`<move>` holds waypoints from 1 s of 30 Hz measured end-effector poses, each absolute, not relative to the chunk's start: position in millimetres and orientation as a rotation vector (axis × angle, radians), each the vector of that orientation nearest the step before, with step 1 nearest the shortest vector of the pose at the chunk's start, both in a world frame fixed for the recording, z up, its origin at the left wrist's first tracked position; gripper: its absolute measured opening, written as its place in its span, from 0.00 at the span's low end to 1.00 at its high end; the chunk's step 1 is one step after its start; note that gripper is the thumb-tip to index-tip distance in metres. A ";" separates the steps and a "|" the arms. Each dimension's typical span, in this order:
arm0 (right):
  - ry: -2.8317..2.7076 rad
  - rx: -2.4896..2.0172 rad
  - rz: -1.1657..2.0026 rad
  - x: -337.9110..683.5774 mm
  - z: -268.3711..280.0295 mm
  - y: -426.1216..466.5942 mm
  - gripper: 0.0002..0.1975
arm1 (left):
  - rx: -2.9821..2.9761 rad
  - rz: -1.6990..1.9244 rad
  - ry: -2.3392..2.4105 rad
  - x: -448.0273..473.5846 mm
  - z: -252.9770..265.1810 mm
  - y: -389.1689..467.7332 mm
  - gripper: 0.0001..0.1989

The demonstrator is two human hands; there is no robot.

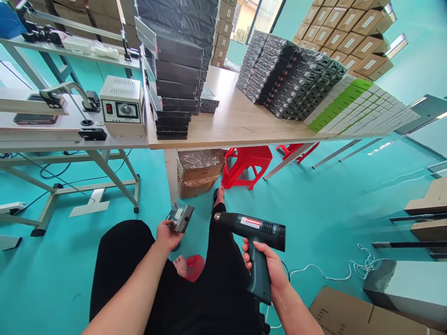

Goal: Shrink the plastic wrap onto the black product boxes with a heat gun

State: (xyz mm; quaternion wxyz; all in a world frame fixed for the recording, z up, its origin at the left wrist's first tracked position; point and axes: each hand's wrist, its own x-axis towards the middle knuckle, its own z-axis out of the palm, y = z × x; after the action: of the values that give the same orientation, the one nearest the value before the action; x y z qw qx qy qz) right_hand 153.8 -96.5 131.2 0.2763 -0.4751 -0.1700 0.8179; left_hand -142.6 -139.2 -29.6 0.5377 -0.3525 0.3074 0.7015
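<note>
My right hand (268, 265) is wrapped round the handle of a dark green heat gun (258, 228). Its metal nozzle points left, toward the small box in my other hand. My left hand (168, 236) grips that small dark box (180, 217), which looks film-wrapped and has a pale label on one side. The box is held tilted above my lap, a short gap away from the nozzle. What is inside the box cannot be seen.
Tall stacks of black wrapped boxes (179, 74) stand on the wooden table (223, 125) ahead. A sealing machine with a grey control box (122, 104) is at left. Below are a carton (200, 174) and a red stool (247, 163). A white cord (324, 274) trails across the floor.
</note>
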 end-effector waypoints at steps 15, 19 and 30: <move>-0.977 -1.267 2.266 149.4 144.5 -112.5 0.14 | -0.553 1.694 0.901 -139.3 -21.2 -141.1 0.18; -1.091 -1.278 2.221 150.4 149.7 -111.1 0.14 | -0.532 1.725 0.942 -140.2 -22.0 -139.5 0.16; -1.188 -1.314 2.255 158.3 144.7 -116.7 0.14 | -0.445 1.729 0.943 -136.9 -20.0 -137.1 0.11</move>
State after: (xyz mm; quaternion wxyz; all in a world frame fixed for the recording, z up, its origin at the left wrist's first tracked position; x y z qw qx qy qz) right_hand 158.3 -116.7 144.7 0.1365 -0.4539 -0.4106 0.7790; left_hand -136.9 -137.1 -20.0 0.5322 -0.1866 0.3955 0.7249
